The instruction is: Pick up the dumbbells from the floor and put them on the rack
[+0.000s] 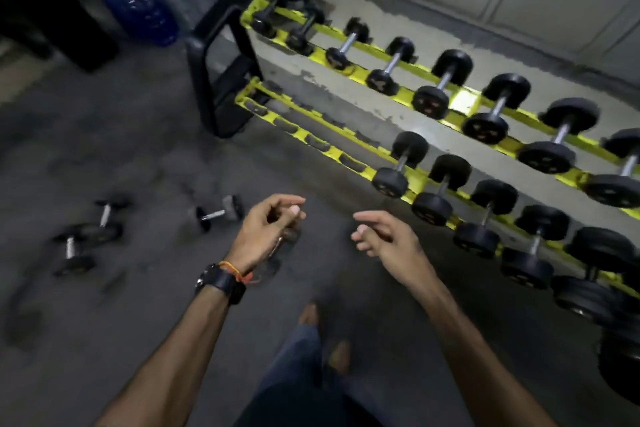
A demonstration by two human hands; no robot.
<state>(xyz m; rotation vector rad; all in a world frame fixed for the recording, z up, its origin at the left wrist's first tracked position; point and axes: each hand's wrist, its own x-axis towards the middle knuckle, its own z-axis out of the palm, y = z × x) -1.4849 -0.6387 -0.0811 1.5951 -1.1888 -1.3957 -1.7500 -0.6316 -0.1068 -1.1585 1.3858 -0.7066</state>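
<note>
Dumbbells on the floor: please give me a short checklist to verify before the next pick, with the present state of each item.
1. Left hand free: ok, holds nothing.
2. Right hand free: ok, holds nothing.
3. Dumbbells left on floor: ok, nearest dumbbell ahead-left, two more farther left.
4. Empty rack slots: ok, lower rail bare at its left end.
5. Dumbbell weight: cannot tell, blurred.

- Both forearms are bare to the elbow; no sleeves show.
- Left wrist: a dark watch [221, 282] with a black strap and a dark rectangular case.
- Just above the watch, a thin orange-and-yellow thread bracelet [232, 269], with a loose end trailing.
- Legs: dark blue jeans [294, 357].
- One foot [341, 355] shows, blurred; whether it wears anything cannot be told.
</note>
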